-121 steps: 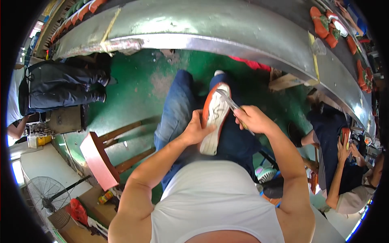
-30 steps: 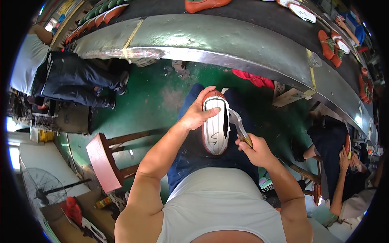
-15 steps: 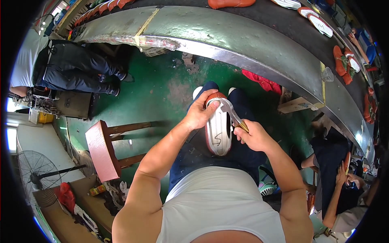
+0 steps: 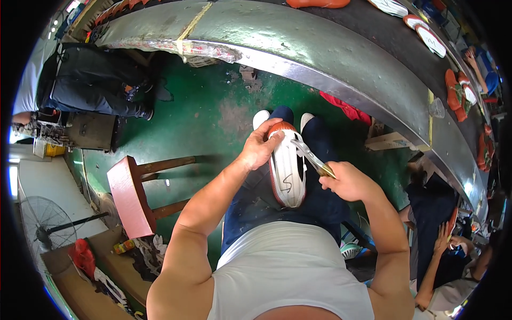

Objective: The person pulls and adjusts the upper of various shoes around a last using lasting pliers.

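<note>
A lasted shoe [image 4: 283, 169] rests sole up on my lap, its toe pointing away from me. It has a reddish-brown upper, a white bottom and a dark handwritten mark near the heel. My left hand [image 4: 260, 148] grips the toe end, thumb pressed on the white underside and fingers round the side. In my right hand [image 4: 349, 181] are metal lasting pincers [image 4: 314, 158] with a brass-coloured handle. Their head lies at the right edge of the shoe near the toe. Whether the jaws bite the material I cannot tell.
A long metal-edged bench [image 4: 320, 40] curves across the far side, carrying shoes [image 4: 456, 96] and a clear cup [image 4: 436, 108]. To the left are a wooden stool [image 4: 129, 197], a fan [image 4: 47, 224] and a standing person [image 4: 90, 80]. Another person's hand [image 4: 441, 239] works at the right.
My right hand and the pincers have shifted a little right and toward me, their head moving toward the shoe's edge. My left hand keeps its hold on the toe.
</note>
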Demonstrator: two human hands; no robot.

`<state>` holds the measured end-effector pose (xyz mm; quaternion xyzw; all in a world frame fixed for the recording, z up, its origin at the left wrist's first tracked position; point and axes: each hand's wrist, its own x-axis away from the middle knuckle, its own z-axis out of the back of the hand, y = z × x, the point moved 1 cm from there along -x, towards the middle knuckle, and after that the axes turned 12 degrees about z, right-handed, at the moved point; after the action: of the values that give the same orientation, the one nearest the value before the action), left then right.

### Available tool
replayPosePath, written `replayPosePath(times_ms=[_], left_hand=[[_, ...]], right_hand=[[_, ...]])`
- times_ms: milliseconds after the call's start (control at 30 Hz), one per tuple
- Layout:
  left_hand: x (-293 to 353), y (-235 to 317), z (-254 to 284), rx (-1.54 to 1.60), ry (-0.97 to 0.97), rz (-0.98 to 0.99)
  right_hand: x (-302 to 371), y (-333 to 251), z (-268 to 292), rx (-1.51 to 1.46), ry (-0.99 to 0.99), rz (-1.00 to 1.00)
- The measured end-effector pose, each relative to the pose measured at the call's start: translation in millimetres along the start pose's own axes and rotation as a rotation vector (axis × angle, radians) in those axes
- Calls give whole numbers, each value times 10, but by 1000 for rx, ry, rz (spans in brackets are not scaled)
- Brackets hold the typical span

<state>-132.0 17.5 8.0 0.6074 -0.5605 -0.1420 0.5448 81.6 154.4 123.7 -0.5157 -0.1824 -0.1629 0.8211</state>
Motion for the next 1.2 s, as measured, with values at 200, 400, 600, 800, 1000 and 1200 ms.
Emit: replayPosePath(times_ms=[200, 400, 600, 800, 1000, 1200], left_hand=[[101, 90, -33, -190, -37, 43], [599, -57, -192, -805, 120, 221], [502, -432, -60, -689, 25, -17], [304, -140, -378, -121, -399, 453], [468, -607, -549, -620, -164, 147], [542, -638, -676, -527, -191, 218]], right_hand=[[-336, -93, -189, 154, 589, 381], [-285, 380, -398, -18, 658, 77], [-339, 839, -909, -253, 529, 9], [-36, 1144, -764, -656, 470, 104], [729, 960, -631, 89, 412, -27], [536, 595, -461, 456, 305, 222]])
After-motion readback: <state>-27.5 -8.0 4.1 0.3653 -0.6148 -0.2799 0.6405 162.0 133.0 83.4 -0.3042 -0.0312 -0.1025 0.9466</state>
